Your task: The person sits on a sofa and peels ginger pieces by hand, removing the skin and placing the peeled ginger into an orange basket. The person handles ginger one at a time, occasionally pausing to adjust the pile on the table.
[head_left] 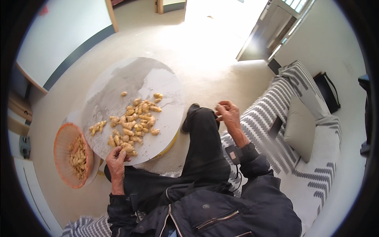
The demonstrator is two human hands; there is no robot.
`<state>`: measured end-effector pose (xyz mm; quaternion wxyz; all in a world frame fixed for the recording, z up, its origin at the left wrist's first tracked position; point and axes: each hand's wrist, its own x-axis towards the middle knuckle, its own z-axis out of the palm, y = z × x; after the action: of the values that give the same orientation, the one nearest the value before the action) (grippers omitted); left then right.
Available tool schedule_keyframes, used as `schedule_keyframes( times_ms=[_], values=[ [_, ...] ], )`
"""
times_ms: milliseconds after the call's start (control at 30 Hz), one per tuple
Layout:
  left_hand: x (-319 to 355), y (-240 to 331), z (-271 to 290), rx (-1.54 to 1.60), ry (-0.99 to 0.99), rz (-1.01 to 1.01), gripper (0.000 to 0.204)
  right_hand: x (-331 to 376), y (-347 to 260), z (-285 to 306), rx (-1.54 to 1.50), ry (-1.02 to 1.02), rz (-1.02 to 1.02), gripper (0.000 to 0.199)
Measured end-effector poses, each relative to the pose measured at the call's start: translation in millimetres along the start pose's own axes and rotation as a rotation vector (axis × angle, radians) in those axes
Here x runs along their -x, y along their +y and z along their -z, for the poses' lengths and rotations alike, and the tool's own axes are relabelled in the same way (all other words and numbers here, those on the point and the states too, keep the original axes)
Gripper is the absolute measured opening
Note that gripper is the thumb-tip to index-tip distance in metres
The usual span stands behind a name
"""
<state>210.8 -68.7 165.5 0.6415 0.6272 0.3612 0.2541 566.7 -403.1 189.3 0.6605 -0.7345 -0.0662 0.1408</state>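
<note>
Yellow-brown ginger roots [128, 125] lay in a pile on the round grey table [170, 94]. The left hand [115, 165] had bent fingers at the pile's near edge, but I could not tell if it gripped a root. The right hand [229, 117] was loosely open by the right knee [205, 115]. An orange basket [60, 154] beside the table held more ginger roots.

Underside of L hand [116, 162] hidden (grip on ginger [128, 148] unclear), jacket [187, 205] cut off at btm edge.

Looks like home living room: gray-and-white patterned sofa [258, 114], 1 plain cushion [301, 128], round table [158, 79].
</note>
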Motion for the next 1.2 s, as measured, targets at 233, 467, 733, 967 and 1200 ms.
schedule_keyframes(
  times_ms=[233, 467, 733, 967, 1200],
  values=[
    [-4, -2, -1, -0.014, 0.015, 0.026, 0.026, -5, 104, 207, 0.903, 0.79, -0.022, 0.056],
    [-2, -1, -6, 0.002, 0.052, 0.017, 0.027, 36, 127, 287, 1.08, 0.882, -0.323, 0.082],
    [3, 14, -20, -0.09, 0.05, 0.012, 0.026, 21, 129, 315, 1.143, 0.832, -0.507, 0.08],
    [6, 20, -29, -0.056, 0.028, 0.016, 0.024, -4, 115, 325, 1.006, 0.849, -0.556, 0.08],
    [8, 12, -22, -0.092, 0.065, 0.013, 0.025, 2, 139, 353, 1.015, 0.765, -0.466, 0.095]
  ],
)
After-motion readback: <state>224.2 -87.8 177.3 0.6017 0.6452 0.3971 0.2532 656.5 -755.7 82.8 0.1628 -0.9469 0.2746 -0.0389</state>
